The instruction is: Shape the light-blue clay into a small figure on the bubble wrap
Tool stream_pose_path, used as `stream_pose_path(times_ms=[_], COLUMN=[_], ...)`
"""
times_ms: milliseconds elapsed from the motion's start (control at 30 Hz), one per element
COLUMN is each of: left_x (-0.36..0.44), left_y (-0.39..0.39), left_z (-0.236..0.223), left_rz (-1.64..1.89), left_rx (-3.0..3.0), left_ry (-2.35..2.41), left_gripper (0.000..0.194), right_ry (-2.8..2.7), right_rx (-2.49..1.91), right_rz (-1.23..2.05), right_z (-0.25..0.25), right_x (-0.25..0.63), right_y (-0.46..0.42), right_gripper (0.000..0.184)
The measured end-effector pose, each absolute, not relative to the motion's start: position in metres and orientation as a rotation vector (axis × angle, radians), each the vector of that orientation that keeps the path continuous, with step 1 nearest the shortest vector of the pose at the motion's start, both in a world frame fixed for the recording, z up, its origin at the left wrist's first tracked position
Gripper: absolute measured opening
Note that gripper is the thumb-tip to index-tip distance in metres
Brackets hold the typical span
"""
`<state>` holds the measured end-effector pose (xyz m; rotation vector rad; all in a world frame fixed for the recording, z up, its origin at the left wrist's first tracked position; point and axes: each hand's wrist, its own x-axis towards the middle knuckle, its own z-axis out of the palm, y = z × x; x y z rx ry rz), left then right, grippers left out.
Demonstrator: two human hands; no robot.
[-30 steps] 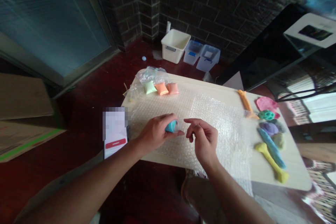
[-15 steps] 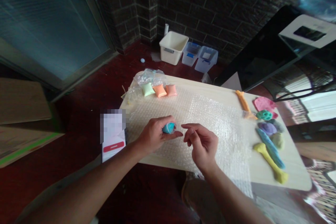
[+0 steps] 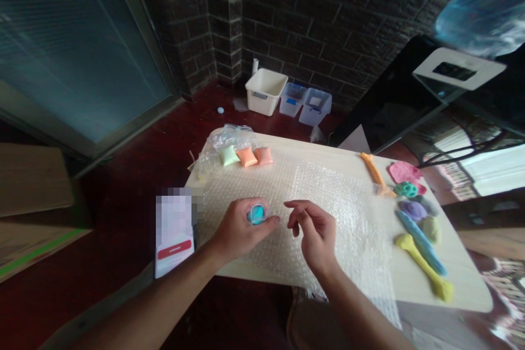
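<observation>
Your L hand (image 3: 241, 229) wraps the small blue piece (image 3: 256, 214) (long axis unclear), w/ your R hand (image 3: 315, 229) half-open, apparently empty, just right of it, not touching.

Blue item (image 3: 256, 214) part. hidden by L hand (image 3: 240, 228); phone scrn top (image 3: 173, 220) pixelated.

L grip (image 3: 240, 232): bare | R grip (image 3: 319, 228): bare | wrists (image 3: 328, 268): bare | f'arms (image 3: 176, 295): bare, tapering
</observation>
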<state>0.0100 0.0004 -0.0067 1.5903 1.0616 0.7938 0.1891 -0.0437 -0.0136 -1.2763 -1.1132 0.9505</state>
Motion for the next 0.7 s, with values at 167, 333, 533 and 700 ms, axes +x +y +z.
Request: stream_pose_path(times_ms=[167, 333, 533, 700], left_x=[0.010, 0.013, 0.015, 0.010], left_y=[0.000, 0.000, 0.000, 0.000], left_z=[0.001, 0.002, -0.002, -0.002], left_rz=[0.834, 0.750, 0.595, 0.397], left_rx=[1.528, 1.286, 1.166, 1.147], left_ry=[1.028, 0.857, 1.011, 0.830], left_gripper=[0.038, 0.039, 0.036, 0.023], right_ry=[-1.117, -1.144, -1.346, -1.477], right_rx=[-1.279, -1.286, -1.275, -1.222], right_rz=[0.959, 0.975, 0.947, 1.128], right_z=[-0.012, -0.012, -0.001, 0.005], right_x=[0.188, 0.189, 0.185, 0.183], right_y=[-0.044, -0.042, -0.045, -0.046], right_gripper=[0.032, 0.032, 0.025, 0.018])
